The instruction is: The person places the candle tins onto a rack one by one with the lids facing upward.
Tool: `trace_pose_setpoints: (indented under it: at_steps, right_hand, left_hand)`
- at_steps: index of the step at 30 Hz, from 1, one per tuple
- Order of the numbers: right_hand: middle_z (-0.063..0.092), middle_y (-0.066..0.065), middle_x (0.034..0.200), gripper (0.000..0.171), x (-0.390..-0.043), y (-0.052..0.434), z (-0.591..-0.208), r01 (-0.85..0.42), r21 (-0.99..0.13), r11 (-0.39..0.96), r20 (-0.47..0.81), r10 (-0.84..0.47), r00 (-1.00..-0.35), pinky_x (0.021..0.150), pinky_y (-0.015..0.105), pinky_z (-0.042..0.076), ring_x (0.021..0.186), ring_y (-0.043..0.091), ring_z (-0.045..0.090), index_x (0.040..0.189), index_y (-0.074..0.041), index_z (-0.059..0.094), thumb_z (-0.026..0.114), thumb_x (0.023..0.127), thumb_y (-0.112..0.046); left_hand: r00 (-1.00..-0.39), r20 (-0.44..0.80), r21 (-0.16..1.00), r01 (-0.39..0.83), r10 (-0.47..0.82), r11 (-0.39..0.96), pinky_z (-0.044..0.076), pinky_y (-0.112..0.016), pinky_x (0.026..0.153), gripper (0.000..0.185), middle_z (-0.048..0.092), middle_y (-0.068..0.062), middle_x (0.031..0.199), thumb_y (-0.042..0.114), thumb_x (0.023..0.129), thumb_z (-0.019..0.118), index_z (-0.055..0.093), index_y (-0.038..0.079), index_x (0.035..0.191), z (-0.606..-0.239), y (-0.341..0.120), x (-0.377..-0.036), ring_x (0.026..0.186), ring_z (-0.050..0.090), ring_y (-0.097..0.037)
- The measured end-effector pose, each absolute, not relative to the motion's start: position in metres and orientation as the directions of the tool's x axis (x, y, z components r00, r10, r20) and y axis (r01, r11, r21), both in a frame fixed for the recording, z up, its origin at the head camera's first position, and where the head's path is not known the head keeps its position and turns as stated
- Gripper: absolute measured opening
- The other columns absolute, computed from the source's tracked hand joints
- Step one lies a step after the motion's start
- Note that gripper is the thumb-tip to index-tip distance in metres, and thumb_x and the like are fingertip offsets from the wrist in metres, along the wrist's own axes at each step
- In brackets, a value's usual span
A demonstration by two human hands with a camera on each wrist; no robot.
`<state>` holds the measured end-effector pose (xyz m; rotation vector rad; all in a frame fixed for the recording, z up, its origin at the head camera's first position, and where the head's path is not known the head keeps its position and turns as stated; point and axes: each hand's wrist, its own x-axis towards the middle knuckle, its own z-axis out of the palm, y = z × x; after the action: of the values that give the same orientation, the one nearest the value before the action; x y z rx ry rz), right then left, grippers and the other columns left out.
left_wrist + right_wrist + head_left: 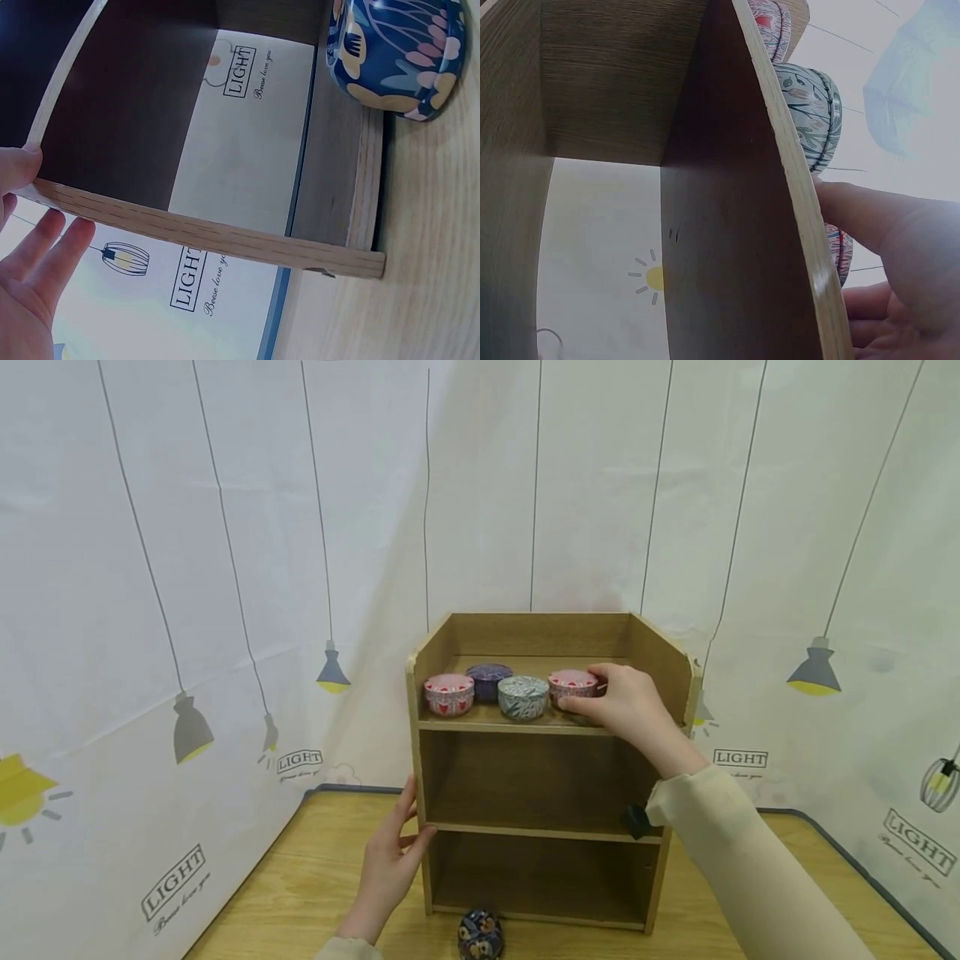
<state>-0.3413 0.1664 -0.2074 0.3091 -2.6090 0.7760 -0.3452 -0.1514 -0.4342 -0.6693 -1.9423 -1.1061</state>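
Pink tin [572,686] on top shelf [491,720]; right hand [626,702] grips it.

left hand [30,262]: fingers straight, thumb touching shelf unit's edge
shelf unit [217,236]: light wood edge, dark inside
tin [394,52]: blue floral, on wooden table [435,247], touching the shelf unit

Five tins: four on the shelf unit [551,727], one [480,935] below.

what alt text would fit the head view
A person's right hand grips a pink tin on the top shelf of a small wooden shelf unit, beside three other tins, while the left hand steadies its side.
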Motion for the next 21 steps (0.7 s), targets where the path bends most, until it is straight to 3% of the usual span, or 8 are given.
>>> trace_pose_setpoints:
  at_steps: [15,21]
  right_hand:
    - [0.060,0.024,0.122,0.079,-0.335,0.167,-0.202,-0.335,-0.494,0.802,0.432,-0.108,-0.895,0.089,0.049,0.050,0.111,0.036,0.056,0.139,0.004,0.048,0.074,0.083,-0.046]
    - [0.058,0.023,0.127,0.082,-0.324,0.173,-0.200,-0.325,-0.505,0.800,0.435,-0.090,-0.896,0.090,0.050,0.050,0.115,0.037,0.056,0.143,0.002,0.043,0.075,0.083,-0.044]
  left_hand:
    - [-0.569,0.821,0.477,0.735,0.054,0.482,0.059,-0.026,0.067,0.082,0.049,-0.012,0.143,-0.003,0.083,0.073,0.035,0.017,0.152,-0.435,-0.152,-0.346,0.107,0.062,-0.031]
    - [-0.565,0.823,0.475,0.739,0.056,0.478,0.059,-0.026,0.067,0.081,0.049,-0.012,0.143,-0.003,0.083,0.073,0.035,0.016,0.152,-0.435,-0.152,-0.346,0.108,0.062,-0.032]
